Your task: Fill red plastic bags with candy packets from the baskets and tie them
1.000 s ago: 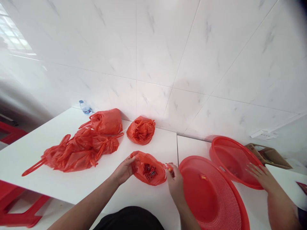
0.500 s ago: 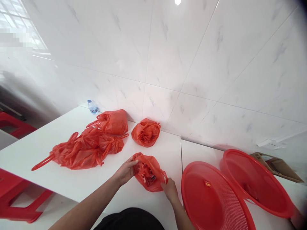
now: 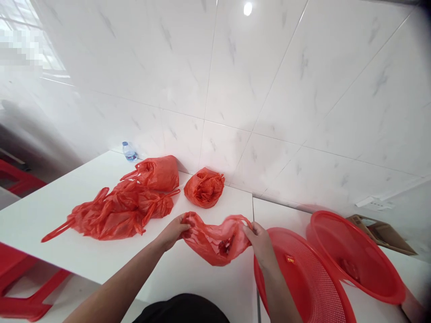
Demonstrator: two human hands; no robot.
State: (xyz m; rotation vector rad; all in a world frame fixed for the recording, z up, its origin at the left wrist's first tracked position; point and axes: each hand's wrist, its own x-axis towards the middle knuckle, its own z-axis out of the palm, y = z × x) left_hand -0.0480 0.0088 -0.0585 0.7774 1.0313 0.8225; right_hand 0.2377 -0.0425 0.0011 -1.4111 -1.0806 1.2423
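"Grip?"
"Left hand [image 3: 174, 230] and right hand [image 3: 261, 240] pinch opposite sides of an open-mouthed red plastic bag [image 3: 206, 242]."
"Its position?"
"Over the white rectangular table [image 3: 195, 279], near its right edge."

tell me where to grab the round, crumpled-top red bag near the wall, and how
The round bag seems best taken by its bunched top, coming from above: loose folds there offer something to pinch, while the wall stands close behind and the open bag, held by the left hand and right hand, is in front.
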